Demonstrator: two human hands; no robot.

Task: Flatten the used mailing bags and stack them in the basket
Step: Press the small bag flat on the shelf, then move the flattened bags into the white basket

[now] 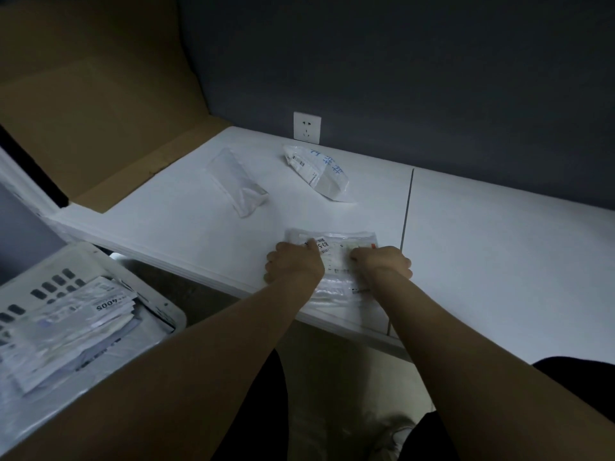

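Left hand (294,265) and right hand (383,261) — fingers curled — grip the clear, labelled plastic mailing bag (336,257) lying between them.

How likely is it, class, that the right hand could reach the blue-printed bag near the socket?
Probably yes: only bare table lies between the right hand and the blue-printed bag, though it holds the flat bag.

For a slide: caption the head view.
Left hand and right hand hold a bag flat on the table; a clear bag and a printed bag wait behind; the basket holds a stack.
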